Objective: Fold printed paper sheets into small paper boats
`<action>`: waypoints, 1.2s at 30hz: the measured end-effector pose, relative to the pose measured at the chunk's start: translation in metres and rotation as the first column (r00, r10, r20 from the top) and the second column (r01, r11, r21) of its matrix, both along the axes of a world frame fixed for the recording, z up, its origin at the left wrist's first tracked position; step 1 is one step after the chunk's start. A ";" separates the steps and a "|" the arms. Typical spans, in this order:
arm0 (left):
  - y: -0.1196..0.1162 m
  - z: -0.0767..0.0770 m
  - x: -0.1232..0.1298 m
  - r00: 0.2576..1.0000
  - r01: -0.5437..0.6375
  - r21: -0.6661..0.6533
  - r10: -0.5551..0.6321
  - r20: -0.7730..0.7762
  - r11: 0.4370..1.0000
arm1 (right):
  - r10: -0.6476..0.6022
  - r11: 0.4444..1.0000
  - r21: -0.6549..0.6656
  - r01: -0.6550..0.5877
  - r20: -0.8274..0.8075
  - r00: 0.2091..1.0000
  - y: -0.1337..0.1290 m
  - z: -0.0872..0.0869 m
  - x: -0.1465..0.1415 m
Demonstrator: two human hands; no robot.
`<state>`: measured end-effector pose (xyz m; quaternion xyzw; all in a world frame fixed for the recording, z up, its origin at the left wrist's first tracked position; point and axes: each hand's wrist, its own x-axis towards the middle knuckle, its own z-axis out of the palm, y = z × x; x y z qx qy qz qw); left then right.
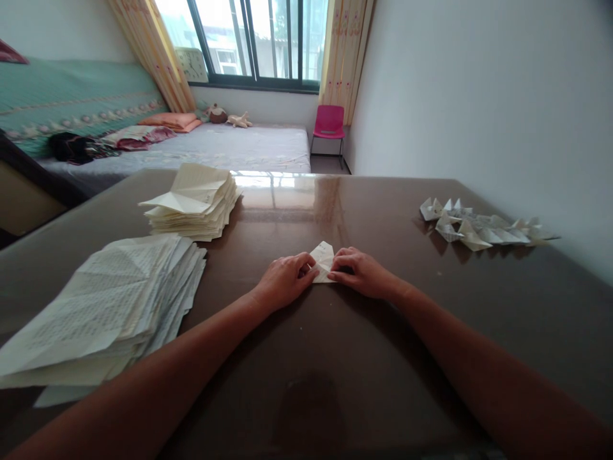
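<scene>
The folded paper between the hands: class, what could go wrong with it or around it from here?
The left hand and right hand touch opposite sides of the folded paper, so uneven pressure might skew its creases. If the left forearm swung outward, it could disturb the printed sheets, whose stack has uneven edges.

A folded paper lies on the table between paper stacks, left, and paper boats, right; behind, a bed.
</scene>
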<state>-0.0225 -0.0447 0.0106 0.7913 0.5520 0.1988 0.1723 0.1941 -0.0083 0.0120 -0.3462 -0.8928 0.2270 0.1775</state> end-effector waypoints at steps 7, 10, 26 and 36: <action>0.003 -0.002 0.001 0.999 -0.012 0.004 0.013 -0.034 1.000 | -0.130 0.989 0.080 0.122 0.090 0.987 -0.004 -0.007 -0.007; 0.003 -0.002 0.002 0.997 -0.009 0.021 0.011 -0.070 1.000 | -0.140 0.988 0.086 0.131 0.108 0.984 -0.005 -0.007 -0.008; 0.004 -0.005 0.005 0.992 -0.008 0.086 0.019 -0.124 0.996 | -0.210 0.975 0.105 0.197 0.134 0.968 -0.009 -0.005 -0.012; 0.001 -0.004 0.004 0.976 0.020 0.218 0.029 -0.218 0.976 | -0.221 0.972 0.114 0.205 0.157 0.962 -0.009 -0.004 -0.014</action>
